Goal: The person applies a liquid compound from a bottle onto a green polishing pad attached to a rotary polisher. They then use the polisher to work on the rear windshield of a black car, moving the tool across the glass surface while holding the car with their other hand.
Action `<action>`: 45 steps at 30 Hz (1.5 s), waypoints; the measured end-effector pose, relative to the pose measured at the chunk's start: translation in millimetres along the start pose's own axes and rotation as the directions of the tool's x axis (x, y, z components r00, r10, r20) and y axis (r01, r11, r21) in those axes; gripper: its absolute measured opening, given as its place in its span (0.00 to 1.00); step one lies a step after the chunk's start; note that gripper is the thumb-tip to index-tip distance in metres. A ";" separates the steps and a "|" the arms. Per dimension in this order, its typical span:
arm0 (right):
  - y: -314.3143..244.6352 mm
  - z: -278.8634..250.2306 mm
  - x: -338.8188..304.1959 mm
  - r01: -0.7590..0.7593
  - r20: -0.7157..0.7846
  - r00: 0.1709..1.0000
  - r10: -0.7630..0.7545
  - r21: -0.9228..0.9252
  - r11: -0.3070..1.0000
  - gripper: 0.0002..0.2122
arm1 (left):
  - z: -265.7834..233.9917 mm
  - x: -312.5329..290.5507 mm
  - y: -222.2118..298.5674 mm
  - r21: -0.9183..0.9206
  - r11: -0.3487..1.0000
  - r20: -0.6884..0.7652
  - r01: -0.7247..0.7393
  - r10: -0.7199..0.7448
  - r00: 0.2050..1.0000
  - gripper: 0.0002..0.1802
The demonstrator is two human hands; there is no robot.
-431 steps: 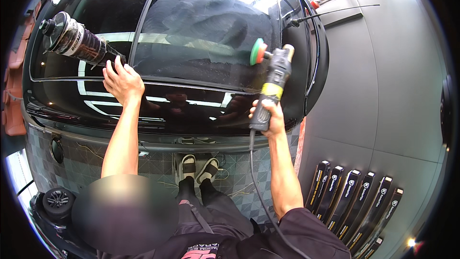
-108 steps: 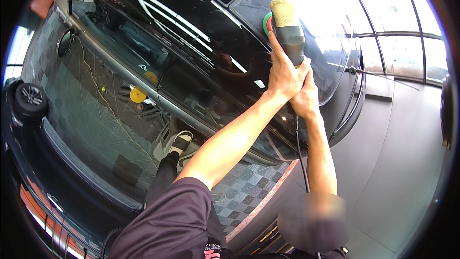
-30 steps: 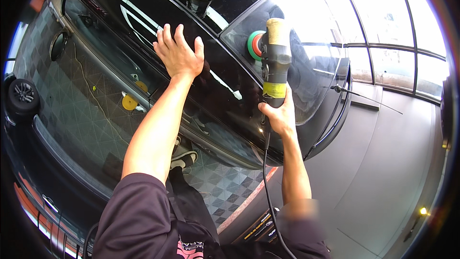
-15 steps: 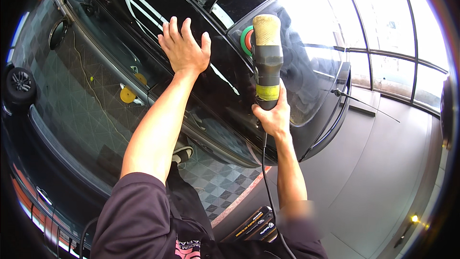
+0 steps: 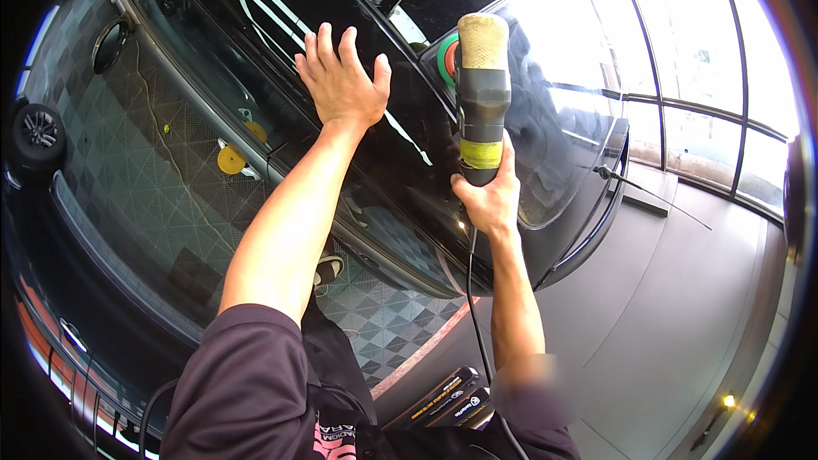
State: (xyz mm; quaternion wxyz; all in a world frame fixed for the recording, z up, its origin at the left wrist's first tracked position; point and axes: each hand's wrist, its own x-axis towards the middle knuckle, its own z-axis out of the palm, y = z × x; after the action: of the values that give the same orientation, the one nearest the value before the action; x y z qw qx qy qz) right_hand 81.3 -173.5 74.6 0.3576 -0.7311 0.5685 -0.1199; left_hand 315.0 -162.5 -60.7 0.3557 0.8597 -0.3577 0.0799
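My right hand (image 5: 490,196) is wrapped round the rear end of a corded polisher (image 5: 483,111), grey and black with a yellow-green band and a tan front cover. Its round green and red pad (image 5: 447,60) shows at the left of the tool's head. The polisher is over the hazy, smeared rear glass (image 5: 545,136) of a glossy black car. Fingers spread, my left hand (image 5: 345,81) rests on the black bodywork (image 5: 281,60) to the left of the tool and holds nothing. The underside of the polisher's head is hidden.
A black power cord (image 5: 471,290) hangs from the polisher past my right arm. To the left stand a second dark car (image 5: 111,290) and a wheel (image 5: 38,136). Boxes (image 5: 452,400) lie low by my body. A thin antenna (image 5: 652,192) sticks out at the right, before large windows (image 5: 682,34).
The whole view has shifted slightly, moving car and hands a little rightward in the picture. Both hands keep their hold and place; the polisher has barely moved on the glass.
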 end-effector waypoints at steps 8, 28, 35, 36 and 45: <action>-8.8 4.0 0.9 0.016 -0.004 1.000 -0.016 -0.019 1.000 0.45 | -1.4 -0.6 0.4 -0.011 1.000 -0.008 -0.006 0.005 1.000 0.37; 10.2 -20.2 -4.9 -0.088 -0.107 0.990 0.091 0.031 0.996 0.44 | 1.1 -0.8 -0.1 0.020 1.000 -0.023 -0.022 0.022 0.999 0.37; 8.8 4.0 -30.1 -0.108 -0.094 0.989 0.114 0.073 0.992 0.45 | 6.8 0.6 -3.9 0.051 0.997 -0.057 -0.050 0.053 0.997 0.37; 13.4 5.0 -33.7 -0.115 -0.106 0.986 0.125 0.093 0.989 0.45 | 7.4 0.7 -3.3 0.058 0.997 -0.060 -0.058 0.062 0.996 0.37; 60.3 -7.1 -66.1 -0.162 -0.231 0.945 0.231 0.283 0.945 0.45 | 12.0 3.2 -7.5 0.081 0.993 -0.061 -0.081 0.086 0.994 0.37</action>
State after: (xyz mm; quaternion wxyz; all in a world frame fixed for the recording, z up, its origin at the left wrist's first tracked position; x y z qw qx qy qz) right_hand 10.8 -121.6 55.2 0.3827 -0.5947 0.6605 -0.2522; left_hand 320.9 -168.7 -72.4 0.3294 0.8543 -0.3784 0.1362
